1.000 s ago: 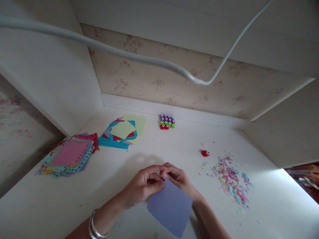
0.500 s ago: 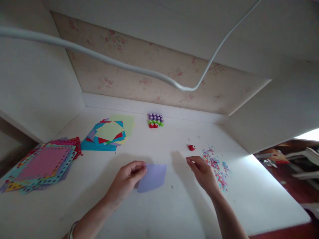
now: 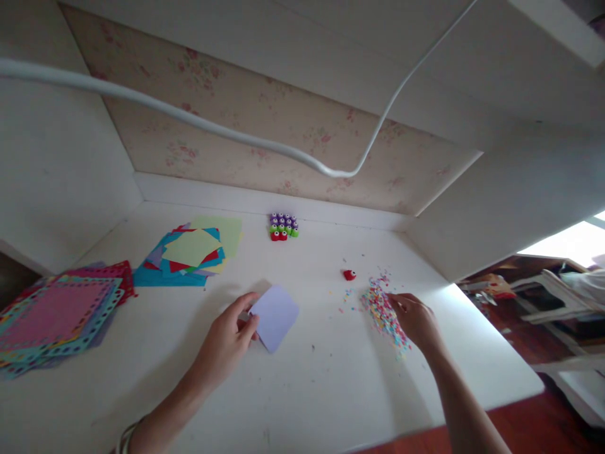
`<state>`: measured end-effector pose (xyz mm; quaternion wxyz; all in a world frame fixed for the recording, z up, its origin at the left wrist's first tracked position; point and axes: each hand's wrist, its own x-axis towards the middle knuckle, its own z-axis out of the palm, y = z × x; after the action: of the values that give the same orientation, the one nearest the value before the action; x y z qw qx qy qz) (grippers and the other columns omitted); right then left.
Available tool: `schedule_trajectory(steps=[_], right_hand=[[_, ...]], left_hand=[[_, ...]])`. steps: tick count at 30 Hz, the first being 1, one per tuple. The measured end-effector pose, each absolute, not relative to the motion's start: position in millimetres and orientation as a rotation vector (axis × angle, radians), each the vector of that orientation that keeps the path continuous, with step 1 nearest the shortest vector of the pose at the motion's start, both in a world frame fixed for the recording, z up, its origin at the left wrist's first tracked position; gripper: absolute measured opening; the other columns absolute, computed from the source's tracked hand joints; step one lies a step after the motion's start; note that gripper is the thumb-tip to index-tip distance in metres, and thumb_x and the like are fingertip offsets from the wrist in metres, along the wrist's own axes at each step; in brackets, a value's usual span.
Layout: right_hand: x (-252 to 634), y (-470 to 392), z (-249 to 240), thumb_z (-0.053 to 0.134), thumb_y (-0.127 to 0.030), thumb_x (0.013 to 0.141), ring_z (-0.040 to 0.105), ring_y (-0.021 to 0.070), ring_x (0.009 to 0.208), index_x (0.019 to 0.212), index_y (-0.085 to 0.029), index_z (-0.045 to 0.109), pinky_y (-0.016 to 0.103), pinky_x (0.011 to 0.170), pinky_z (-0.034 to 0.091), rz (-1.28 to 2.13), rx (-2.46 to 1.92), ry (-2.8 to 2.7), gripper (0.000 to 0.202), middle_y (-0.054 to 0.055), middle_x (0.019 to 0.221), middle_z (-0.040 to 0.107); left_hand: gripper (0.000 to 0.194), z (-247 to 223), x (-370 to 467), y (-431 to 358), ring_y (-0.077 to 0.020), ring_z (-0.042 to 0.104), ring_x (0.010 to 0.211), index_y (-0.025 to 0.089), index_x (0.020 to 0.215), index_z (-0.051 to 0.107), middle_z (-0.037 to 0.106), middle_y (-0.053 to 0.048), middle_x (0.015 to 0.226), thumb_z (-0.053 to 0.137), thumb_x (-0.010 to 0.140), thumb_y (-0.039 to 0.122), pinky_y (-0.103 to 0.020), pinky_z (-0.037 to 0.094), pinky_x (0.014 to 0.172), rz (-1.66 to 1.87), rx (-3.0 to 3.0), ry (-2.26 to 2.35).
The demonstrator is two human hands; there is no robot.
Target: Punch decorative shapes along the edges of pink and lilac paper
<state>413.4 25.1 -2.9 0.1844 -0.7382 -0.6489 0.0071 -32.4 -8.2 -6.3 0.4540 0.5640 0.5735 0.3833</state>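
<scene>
A square of lavender paper (image 3: 275, 318) is pinched at its left corner between the thumb and fingers of my left hand (image 3: 236, 323), tilted so that a corner points towards me. My right hand (image 3: 412, 315) is at the right edge of a heap of small colourful paper confetti (image 3: 384, 309). Its fingertips are drawn together against the bits; whether any are between them is hidden. A red craft punch (image 3: 350, 275) with an eye-like button lies just left of and behind the heap.
Several purple, green and red punches (image 3: 283, 227) stand in rows near the back ledge. Coloured paper sheets (image 3: 193, 249) lie at the back left, and a stack of hole-punched sheets (image 3: 61, 312) at the far left. A white cable (image 3: 227, 133) hangs across above the white table (image 3: 302, 403).
My right hand has moved right and down to the confetti, which now looks more heaped together. The lavender paper has turned in my left hand. The view has shifted slightly right.
</scene>
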Motion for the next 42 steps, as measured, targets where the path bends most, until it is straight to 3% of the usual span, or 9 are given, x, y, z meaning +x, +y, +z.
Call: schedule_trajectory(steps=[2, 7, 10, 13, 20, 28, 32, 36, 42], right_hand=[[414.4, 25.4, -2.1, 0.05, -0.043, 0.088, 0.07, 0.0225, 0.075, 0.094, -0.024, 0.08, 0.036, 0.072, 0.051, 0.009, -2.117, -1.819, 0.036, 0.007, 0.098, 0.075], [418.4, 24.2, -0.1, 0.049, -0.044, 0.089, 0.068, 0.0211, 0.073, 0.094, -0.027, 0.079, 0.035, 0.069, 0.05, -0.031, -2.181, -1.798, 0.035, 0.004, 0.101, 0.075], [413.6, 23.3, -1.2, 0.047, -0.038, 0.088, 0.067, 0.0192, 0.07, 0.098, -0.025, 0.077, 0.034, 0.068, 0.051, -0.075, -2.095, -1.768, 0.035, 0.006, 0.104, 0.074], [394.5, 25.2, -4.0, 0.049, -0.037, 0.087, 0.066, 0.0168, 0.066, 0.087, -0.023, 0.076, 0.033, 0.067, 0.053, -0.015, -1.921, -1.776, 0.03, 0.008, 0.104, 0.072], [302.1, 58.4, 0.0, 0.053, -0.027, 0.087, 0.065, 0.0158, 0.072, 0.085, -0.021, 0.068, 0.028, 0.064, 0.052, 0.286, -1.596, -1.966, 0.017, 0.007, 0.1, 0.068], [213.0, 144.7, -3.9, 0.06, -0.015, 0.08, 0.066, 0.0152, 0.074, 0.082, -0.021, 0.069, 0.027, 0.074, 0.05, 0.388, -1.59, -2.109, 0.011, 0.003, 0.089, 0.071], [182.5, 183.0, -3.9, 0.061, -0.023, 0.086, 0.067, 0.0166, 0.078, 0.105, -0.022, 0.07, 0.028, 0.08, 0.049, 0.379, -1.657, -2.144, 0.021, 0.004, 0.102, 0.073], [159.2, 208.8, 0.5, 0.054, -0.032, 0.095, 0.065, 0.0233, 0.101, 0.129, -0.023, 0.061, 0.033, 0.088, 0.047, 0.345, -1.707, -2.178, 0.036, 0.01, 0.122, 0.066], [145.9, 217.8, 3.9, 0.052, -0.029, 0.098, 0.064, 0.0237, 0.107, 0.111, -0.021, 0.069, 0.035, 0.093, 0.045, 0.368, -1.737, -2.173, 0.023, 0.011, 0.123, 0.065]], left_hand=[[0.043, -11.6, -33.5, -8.1, -0.015, 0.067, 0.061, 0.02, 0.129, 0.055, 0.071, -0.007, 0.105, 0.052, 0.089, 0.037, -0.028, 0.055, 0.059, 0.938, 1.501, 1.446], [0.032, -21.8, -36.3, -8.1, -0.0184, 0.07, 0.088, 0.024, 0.121, 0.062, 0.071, -0.005, 0.112, 0.05, 0.093, 0.031, -0.03, 0.056, 0.077, 0.985, 1.85, 1.52], [0.025, -23.8, -37.4, -8.7, -0.0173, 0.07, 0.087, 0.025, 0.112, 0.066, 0.072, -0.003, 0.106, 0.047, 0.096, 0.029, -0.03, 0.056, 0.078, 0.937, 1.973, 1.521], [0.024, -22.1, -36.4, -9.9, -0.0179, 0.072, 0.086, 0.023, 0.103, 0.069, 0.073, -0.003, 0.101, 0.046, 0.098, 0.027, -0.03, 0.056, 0.078, 0.84, 2.068, 1.546], [0.031, -18.0, -29.7, -11.9, -0.022, 0.072, 0.096, 0.02, 0.118, 0.068, 0.073, -0.007, 0.112, 0.045, 0.101, 0.031, -0.034, 0.057, 0.083, 0.703, 2.216, 1.626], [0.03, -17.5, -24.9, -18.5, -0.0204, 0.069, 0.09, 0.023, 0.121, 0.068, 0.07, -0.005, 0.103, 0.047, 0.099, 0.022, -0.034, 0.055, 0.08, 0.546, 2.346, 1.585], [0.027, -12.7, -24.0, -18.6, -0.0236, 0.064, 0.096, 0.025, 0.117, 0.069, 0.068, -0.006, 0.107, 0.052, 0.096, 0.02, -0.042, 0.051, 0.087, 0.544, 2.368, 1.581], [0.026, -13.5, -21.5, -18.7, -0.0268, 0.059, 0.104, 0.028, 0.116, 0.069, 0.067, -0.005, 0.115, 0.055, 0.095, 0.02, -0.047, 0.045, 0.088, 0.546, 2.408, 1.58], [0.041, -22.2, -23.9, -15.7, -0.0302, 0.054, 0.109, 0.035, 0.124, 0.066, 0.062, -0.006, 0.127, 0.058, 0.089, 0.015, -0.049, 0.042, 0.088, 0.566, 2.417, 1.657]])
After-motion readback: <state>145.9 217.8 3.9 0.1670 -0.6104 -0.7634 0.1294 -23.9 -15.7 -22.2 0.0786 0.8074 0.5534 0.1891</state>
